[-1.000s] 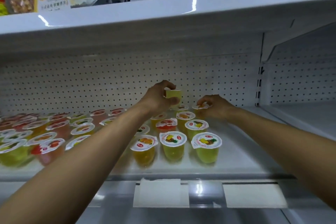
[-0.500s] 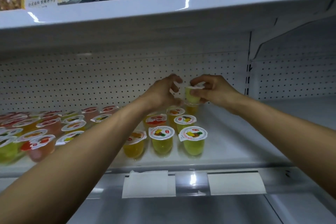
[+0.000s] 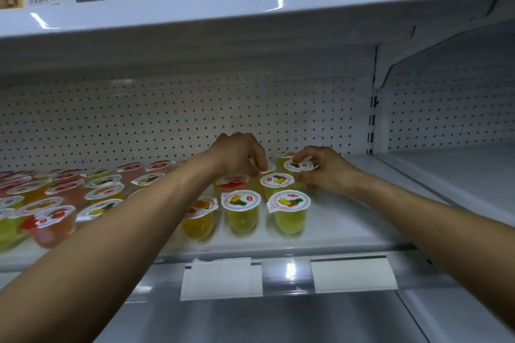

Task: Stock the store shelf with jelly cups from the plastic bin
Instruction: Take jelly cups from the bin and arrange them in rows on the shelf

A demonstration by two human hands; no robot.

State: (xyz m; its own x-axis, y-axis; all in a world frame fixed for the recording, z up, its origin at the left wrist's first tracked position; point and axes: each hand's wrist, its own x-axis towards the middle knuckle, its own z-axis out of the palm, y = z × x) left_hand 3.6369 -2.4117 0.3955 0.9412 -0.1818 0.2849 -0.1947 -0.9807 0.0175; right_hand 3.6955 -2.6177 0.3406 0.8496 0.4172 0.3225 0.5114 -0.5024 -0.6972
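Rows of jelly cups with white picture lids stand on the white store shelf (image 3: 351, 220): red and orange ones (image 3: 60, 217) at the left, yellow ones (image 3: 289, 211) in the middle. My right hand (image 3: 327, 171) grips a yellow jelly cup (image 3: 299, 166) by its rim, low over the back of the right-hand row. My left hand (image 3: 239, 154) reaches down beside it, fingertips curled on the lid of another cup (image 3: 269, 167) that it mostly hides. The plastic bin is out of view.
A pegboard wall (image 3: 167, 120) closes the back of the shelf. The shelf above (image 3: 250, 5) carries packaged meals. Bare shelf surface lies right of the yellow rows, beyond an upright divider (image 3: 372, 120). Blank price tags (image 3: 221, 278) hang on the front rail.
Both hands have come down from holding a cup in the air to the back of the rows. The camera has tilted slightly.
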